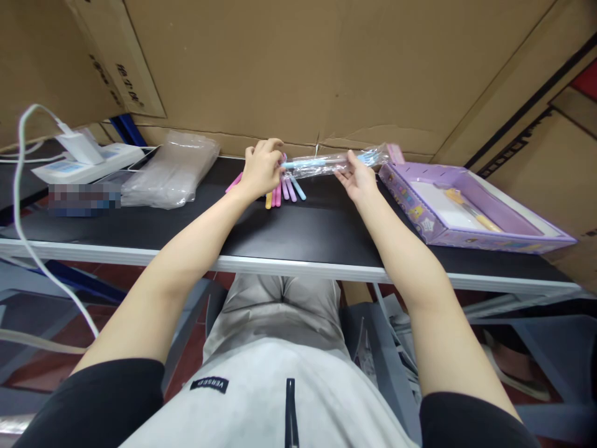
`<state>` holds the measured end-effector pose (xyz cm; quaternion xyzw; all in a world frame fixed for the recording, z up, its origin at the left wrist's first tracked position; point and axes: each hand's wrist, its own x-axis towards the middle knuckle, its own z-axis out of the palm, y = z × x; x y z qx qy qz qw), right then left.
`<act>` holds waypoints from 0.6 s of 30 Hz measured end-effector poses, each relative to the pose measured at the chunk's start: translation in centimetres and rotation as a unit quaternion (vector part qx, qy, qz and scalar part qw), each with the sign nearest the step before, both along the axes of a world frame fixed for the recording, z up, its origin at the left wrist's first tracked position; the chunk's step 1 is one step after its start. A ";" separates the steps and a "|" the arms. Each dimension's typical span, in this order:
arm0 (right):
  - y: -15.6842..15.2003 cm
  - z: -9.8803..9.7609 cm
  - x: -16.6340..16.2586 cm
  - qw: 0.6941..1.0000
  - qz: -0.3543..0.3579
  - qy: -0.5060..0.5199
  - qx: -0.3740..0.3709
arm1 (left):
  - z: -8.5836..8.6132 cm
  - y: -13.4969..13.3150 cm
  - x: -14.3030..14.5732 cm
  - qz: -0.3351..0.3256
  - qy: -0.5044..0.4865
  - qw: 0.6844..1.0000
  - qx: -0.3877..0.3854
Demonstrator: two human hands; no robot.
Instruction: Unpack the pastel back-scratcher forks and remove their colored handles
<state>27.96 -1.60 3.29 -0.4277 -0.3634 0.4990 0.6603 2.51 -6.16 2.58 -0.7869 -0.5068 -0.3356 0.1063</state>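
Pens (285, 190) in pink, yellow, purple and blue lie in a small fan on the black surface (298, 227), just below the left hand (262, 169). One more blue pen (305, 163) is inside a narrow clear plastic sleeve (338, 162), which is held level above the surface between the two hands. The left hand grips the left end of the sleeve with its fingers (270, 149) curled and pressed together around it. The right hand (358, 177) supports the sleeve near its right part, with the palm turned up and the fingers half spread under the plastic; whether the thumb presses on the sleeve cannot be told. The surface is a long dark tabletop with a pale metal front edge, and it stands against a wall of large brown cardboard sheets (326, 68). On the left part of the surface lies a pile of clear plastic bags (170, 171), and further left there is a white power strip (88, 163) with a white charger and a white cable (21, 205) that hangs down over the edge. On the right, near the right hand, rests an open purple box (466, 233) with cartoon pictures on its side and a yellow item inside. Below the surface, grey trousers and grey frames on a reddish floor are visible.
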 end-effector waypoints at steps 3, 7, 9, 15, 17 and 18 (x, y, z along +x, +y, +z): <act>0.6 0.3 1.3 1.000 -0.025 0.017 0.008 | 0.0 0.2 -0.6 0.009 -0.016 1.000 0.006; 0.3 0.7 1.6 0.999 -0.040 0.030 0.001 | -0.2 0.4 -0.8 0.013 -0.024 1.000 -0.007; -0.1 0.9 1.3 0.998 -0.044 0.038 -0.008 | -0.3 0.4 -0.7 0.005 -0.022 1.000 -0.013; -1.0 1.3 0.5 0.999 -0.020 0.033 -0.016 | -0.5 0.3 -0.3 -0.004 0.004 1.000 -0.011; -0.7 1.3 0.8 1.000 -0.003 0.021 -0.003 | -0.3 0.3 -0.4 0.001 0.010 1.000 -0.004; -0.5 1.2 1.1 1.000 0.003 0.013 0.006 | -0.2 0.2 -0.5 0.004 0.011 1.000 0.002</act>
